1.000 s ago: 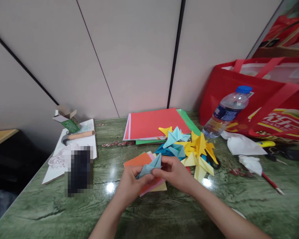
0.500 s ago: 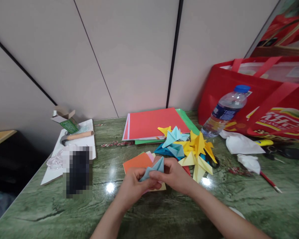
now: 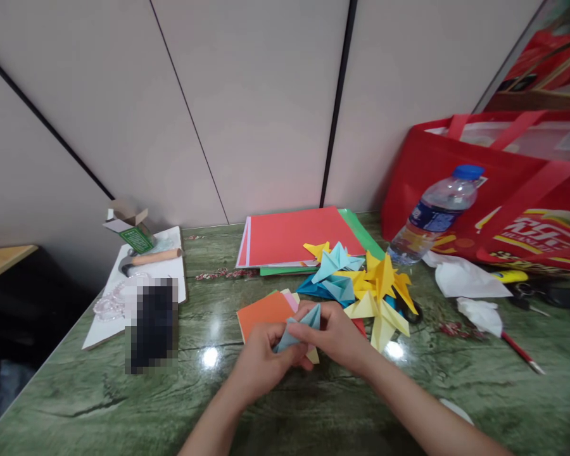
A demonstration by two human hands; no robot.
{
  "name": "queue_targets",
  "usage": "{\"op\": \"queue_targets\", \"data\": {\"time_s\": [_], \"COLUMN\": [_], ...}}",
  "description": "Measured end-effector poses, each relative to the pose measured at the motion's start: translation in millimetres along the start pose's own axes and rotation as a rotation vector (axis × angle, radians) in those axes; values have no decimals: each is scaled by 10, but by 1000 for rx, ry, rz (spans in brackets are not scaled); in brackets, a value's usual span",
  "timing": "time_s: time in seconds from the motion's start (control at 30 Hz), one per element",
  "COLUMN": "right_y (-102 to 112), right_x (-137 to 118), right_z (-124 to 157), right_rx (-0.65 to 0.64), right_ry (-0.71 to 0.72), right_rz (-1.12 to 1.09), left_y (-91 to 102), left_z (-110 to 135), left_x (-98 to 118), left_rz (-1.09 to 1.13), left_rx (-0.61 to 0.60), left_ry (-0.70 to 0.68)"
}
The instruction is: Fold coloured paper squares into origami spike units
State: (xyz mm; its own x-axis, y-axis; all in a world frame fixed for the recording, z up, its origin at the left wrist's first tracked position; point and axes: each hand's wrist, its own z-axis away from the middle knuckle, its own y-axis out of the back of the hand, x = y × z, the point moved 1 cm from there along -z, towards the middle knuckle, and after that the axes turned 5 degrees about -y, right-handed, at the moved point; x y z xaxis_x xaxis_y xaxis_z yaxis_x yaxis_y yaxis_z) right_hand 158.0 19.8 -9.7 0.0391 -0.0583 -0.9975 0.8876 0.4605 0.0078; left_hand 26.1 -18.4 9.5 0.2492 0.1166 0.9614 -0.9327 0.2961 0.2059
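Note:
A light blue folded paper (image 3: 287, 341) is held between both hands above the table. My left hand (image 3: 267, 354) pinches its left side, while my right hand (image 3: 331, 332) grips the right side, where a pointed flap stands up. The fingers hide part of the paper. Under and behind the hands lies a stack of small coloured sheets (image 3: 262, 313), orange on top. Right beside my right hand is a pile of folded paper pieces: pale yellow (image 3: 380, 316), darker yellow (image 3: 380, 273), light blue (image 3: 337, 261) and deeper blue (image 3: 316, 288).
Large red paper sheets (image 3: 299, 237) lie by the wall. A water bottle (image 3: 434, 212) leans near a red bag (image 3: 517, 190). Tissues (image 3: 470, 275) and a red-handled tool (image 3: 520, 351) are at right. A white board (image 3: 109, 326) at left carries a small green box (image 3: 137, 237) and a wooden-handled tool (image 3: 156, 256).
The right thumb has shifted up across the light blue paper, and the flap now shows less between the fingers. The whole view has moved slightly.

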Motion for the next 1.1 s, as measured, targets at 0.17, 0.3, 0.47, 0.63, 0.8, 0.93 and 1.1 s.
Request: {"op": "queue_targets", "data": {"time_s": [0.17, 0.3, 0.47, 0.63, 0.8, 0.93, 1.1], "right_y": [-37, -70, -116, -120, -14, 41, -13], "right_x": [-20, -7, 5, -23, -47, -38, -7], "right_z": [0, -2, -11, -5, -34, -57, -44], "right_rx": [98, 187, 277, 306, 337, 263, 68], "right_ry": [-77, -156, -260, -250, -109, -92, -59], "right_rz": [37, -65, -227, -262, -167, -284, -230], "left_y": [-133, -201, -223, -268, -298, -176, -14], "left_z": [-11, -8, -13, -7, -9, -31, -32], "left_x": [-44, -43, -19, -69, -135, -96, -21], "left_rz": [139, 243, 266, 341, 337, 420, 416], "left_rx": [-2, -9, 14, -19, -51, 104, 248], "left_ry": [62, 73, 97, 194, 205, 116, 8]}}
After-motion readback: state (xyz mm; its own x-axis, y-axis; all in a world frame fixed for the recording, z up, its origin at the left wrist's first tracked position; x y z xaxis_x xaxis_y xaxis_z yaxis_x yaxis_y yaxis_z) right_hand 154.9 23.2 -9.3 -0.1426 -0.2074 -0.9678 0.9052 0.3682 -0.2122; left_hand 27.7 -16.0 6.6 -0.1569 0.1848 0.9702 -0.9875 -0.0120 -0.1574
